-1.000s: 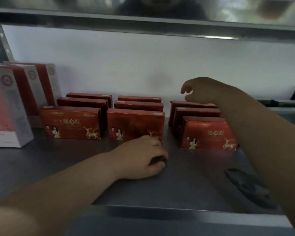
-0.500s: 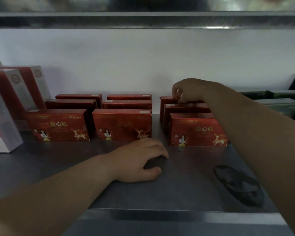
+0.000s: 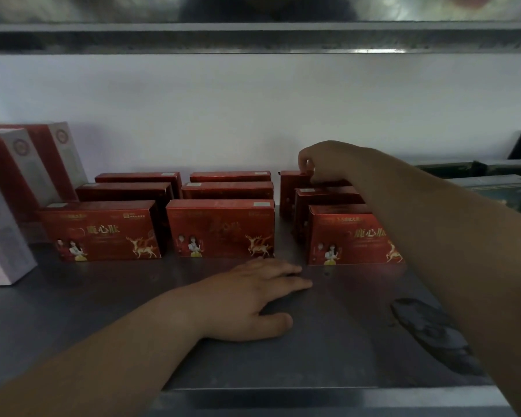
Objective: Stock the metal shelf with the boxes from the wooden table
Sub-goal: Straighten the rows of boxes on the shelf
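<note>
Several red boxes with gold deer stand upright in three rows on the metal shelf (image 3: 343, 350). The left row's front box (image 3: 103, 233) and the middle row's front box (image 3: 220, 228) face me. The right row has a front box (image 3: 343, 239) and a rear box (image 3: 292, 191). My right hand (image 3: 328, 164) reaches over that row, with its fingers curled on the rear box's top edge. My left hand (image 3: 253, 299) rests flat on the shelf in front of the middle row, fingers straight.
Tall red-and-white cartons (image 3: 21, 182) stand at the left end of the shelf. Dark green boxes (image 3: 494, 188) lie at the far right. A dark stain (image 3: 427, 332) marks the shelf surface. Another shelf (image 3: 253, 37) runs overhead, and the front lip (image 3: 313, 398) is close.
My right hand came down from above the right row and curled onto the rear box. My left hand uncurled and flattened on the shelf.
</note>
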`<state>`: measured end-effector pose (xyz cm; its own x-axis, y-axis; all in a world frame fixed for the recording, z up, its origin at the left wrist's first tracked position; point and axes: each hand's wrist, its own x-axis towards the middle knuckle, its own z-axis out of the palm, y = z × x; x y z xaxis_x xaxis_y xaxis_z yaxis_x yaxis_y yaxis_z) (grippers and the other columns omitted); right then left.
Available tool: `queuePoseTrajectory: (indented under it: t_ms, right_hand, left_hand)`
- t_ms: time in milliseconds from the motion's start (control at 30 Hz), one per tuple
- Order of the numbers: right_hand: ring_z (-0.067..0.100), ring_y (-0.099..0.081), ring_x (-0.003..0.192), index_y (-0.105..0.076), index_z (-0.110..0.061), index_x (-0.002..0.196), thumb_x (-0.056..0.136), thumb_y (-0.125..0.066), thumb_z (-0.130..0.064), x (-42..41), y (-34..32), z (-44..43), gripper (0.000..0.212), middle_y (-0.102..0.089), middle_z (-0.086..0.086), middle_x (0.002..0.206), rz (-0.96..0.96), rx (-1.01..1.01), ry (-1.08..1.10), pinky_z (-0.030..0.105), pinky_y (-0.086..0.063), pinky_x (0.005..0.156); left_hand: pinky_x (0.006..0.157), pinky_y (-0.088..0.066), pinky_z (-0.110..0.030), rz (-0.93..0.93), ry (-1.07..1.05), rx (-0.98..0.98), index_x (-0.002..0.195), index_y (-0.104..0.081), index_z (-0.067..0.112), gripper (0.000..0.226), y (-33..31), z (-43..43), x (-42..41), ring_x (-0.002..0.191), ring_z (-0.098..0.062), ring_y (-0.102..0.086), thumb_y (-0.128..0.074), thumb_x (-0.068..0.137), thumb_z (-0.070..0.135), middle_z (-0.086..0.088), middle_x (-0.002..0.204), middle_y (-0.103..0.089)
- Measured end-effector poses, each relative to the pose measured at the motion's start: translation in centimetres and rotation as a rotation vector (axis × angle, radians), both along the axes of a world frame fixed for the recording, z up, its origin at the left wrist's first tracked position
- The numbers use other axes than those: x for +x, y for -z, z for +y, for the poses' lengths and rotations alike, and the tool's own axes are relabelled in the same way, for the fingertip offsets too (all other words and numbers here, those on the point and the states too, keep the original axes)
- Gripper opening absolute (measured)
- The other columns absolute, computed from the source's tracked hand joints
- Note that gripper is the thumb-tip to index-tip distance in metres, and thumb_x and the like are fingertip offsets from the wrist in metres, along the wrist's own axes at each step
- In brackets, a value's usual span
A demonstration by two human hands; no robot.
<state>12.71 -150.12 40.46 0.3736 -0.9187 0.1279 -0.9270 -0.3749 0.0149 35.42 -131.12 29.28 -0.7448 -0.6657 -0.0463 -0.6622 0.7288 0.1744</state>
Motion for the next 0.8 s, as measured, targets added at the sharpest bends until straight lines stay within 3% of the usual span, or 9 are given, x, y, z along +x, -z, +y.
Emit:
queuePoseTrajectory:
  t_ms: [533,700,800]
  right_hand:
    - [0.019,-0.059,0.1,-0.06,-0.032,0.098,0.084,-0.067,-0.012,-0.6,-0.1,-0.1,0.026,-0.064,-0.006,0.117,0.009,0.018,-0.008,0.033,-0.048,0.076]
    - [0.02,-0.056,0.116,-0.063,-0.032,0.115,0.088,-0.07,-0.028,-0.8,-0.7,1.4,0.028,-0.059,-0.004,0.129,-0.043,0.001,-0.013,0.039,-0.048,0.095]
    - [0.013,-0.059,0.108,-0.067,-0.033,0.108,0.09,-0.068,-0.036,-1.4,-1.7,3.8,0.018,-0.062,-0.013,0.117,-0.159,0.013,-0.079,0.031,-0.045,0.082]
  left_hand:
    - [0.121,-0.011,-0.033,0.002,-0.027,0.031,0.153,-0.016,0.049,0.064,-0.2,0.1,-0.1,0.149,-0.003,-0.003,-0.045,0.098,0.057,0.021,0.163,-0.007]
    - [0.122,-0.012,-0.034,-0.001,-0.037,0.044,0.153,-0.016,0.05,0.064,-0.2,0.1,0.0,0.149,-0.002,-0.002,-0.046,0.097,0.057,0.022,0.163,-0.007]
    - [0.122,-0.013,-0.036,-0.008,-0.036,0.054,0.153,-0.014,0.052,0.065,-0.2,0.1,-0.1,0.149,-0.001,-0.001,-0.045,0.096,0.058,0.024,0.162,-0.006]
